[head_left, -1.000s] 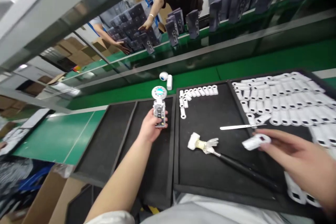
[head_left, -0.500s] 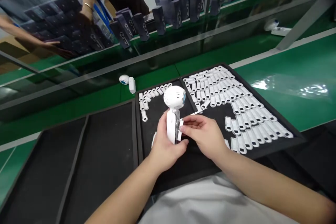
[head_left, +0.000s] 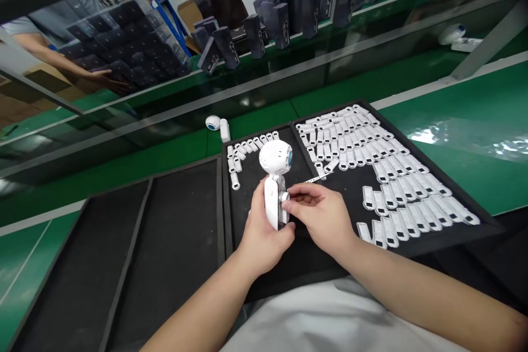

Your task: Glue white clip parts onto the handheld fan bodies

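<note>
A white device with a round head and a narrow body [head_left: 275, 157] stands upright above the black tray [head_left: 289, 280]. Wrapped round its lower body is my left hand [head_left: 264, 234], thumb at the near side. My right hand [head_left: 324, 214] pinches a small white part [head_left: 284, 202] against the device's right side; the fingertips partly hide it. Just beyond the right fingers lies a thin white perforated strip [head_left: 315, 179]. Many flat white pieces [head_left: 416, 214] with dark rectangles lie in rows to the right.
More black trays [head_left: 177, 231] extend left. Another white device [head_left: 224, 130] rests on the green surface behind them, and one [head_left: 466, 44] is at the far right. Dark boxes [head_left: 311, 14] line the far side, where people's arms show. A slanted metal post [head_left: 490, 38] stands at right.
The view has shifted, so the scene sits further right. My right fingers have changed position slightly on the small white part. Across the way, a person has lifted a dark box.
</note>
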`<state>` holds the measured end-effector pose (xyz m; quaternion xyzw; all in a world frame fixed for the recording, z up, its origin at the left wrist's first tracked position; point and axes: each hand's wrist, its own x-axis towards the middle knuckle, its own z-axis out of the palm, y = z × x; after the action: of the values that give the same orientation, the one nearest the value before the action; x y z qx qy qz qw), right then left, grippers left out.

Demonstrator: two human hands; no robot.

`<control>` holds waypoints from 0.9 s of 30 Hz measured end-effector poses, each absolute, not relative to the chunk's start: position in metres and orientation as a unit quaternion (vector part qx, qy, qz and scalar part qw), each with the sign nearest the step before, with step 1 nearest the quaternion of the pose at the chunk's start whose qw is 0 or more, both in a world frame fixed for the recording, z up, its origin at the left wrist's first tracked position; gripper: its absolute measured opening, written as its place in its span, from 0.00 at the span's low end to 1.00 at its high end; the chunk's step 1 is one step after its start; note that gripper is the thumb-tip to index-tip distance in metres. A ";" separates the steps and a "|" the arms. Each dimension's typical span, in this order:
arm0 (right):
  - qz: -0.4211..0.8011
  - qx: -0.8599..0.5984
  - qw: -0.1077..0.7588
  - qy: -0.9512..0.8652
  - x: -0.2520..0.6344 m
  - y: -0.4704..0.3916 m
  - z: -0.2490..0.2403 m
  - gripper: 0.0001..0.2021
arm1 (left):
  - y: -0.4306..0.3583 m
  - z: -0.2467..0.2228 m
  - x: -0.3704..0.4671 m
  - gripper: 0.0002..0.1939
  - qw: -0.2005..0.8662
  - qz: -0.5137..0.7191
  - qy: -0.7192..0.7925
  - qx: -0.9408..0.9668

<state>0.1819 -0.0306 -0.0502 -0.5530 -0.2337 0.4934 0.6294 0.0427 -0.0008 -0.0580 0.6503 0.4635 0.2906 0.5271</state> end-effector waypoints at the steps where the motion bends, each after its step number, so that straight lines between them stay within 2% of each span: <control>1: 0.490 -0.555 0.630 -0.236 0.181 -0.031 -0.051 0.14 | -0.001 -0.059 0.042 0.47 0.529 0.295 0.464 0.647; 17: 0.464 -0.563 0.615 -0.300 0.171 -0.031 -0.065 0.12 | -0.005 -0.063 0.038 0.47 0.546 0.312 0.485 0.608; 21: 0.437 -0.553 0.595 -0.387 0.175 -0.036 -0.071 0.13 | -0.002 -0.062 0.037 0.43 0.617 0.348 0.455 0.540; 23: 0.356 -0.572 0.532 -0.513 0.180 -0.046 -0.078 0.17 | 0.003 -0.057 0.036 0.38 0.680 0.363 0.432 0.467; 24: 0.297 -0.586 0.475 -0.586 0.183 -0.052 -0.083 0.20 | 0.006 -0.053 0.035 0.35 0.708 0.373 0.419 0.430; 26: 0.182 -0.612 0.324 -0.698 0.188 -0.065 -0.095 0.26 | 0.014 -0.044 0.029 0.29 0.737 0.405 0.392 0.372; 27: 0.140 -0.618 0.247 -0.733 0.191 -0.070 -0.102 0.25 | 0.018 -0.040 0.026 0.27 0.739 0.425 0.381 0.357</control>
<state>0.1908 -0.0699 -0.1020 -0.6182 -0.7328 0.1403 0.2472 0.0257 0.0182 -0.0403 0.3574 0.3815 0.4250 0.7390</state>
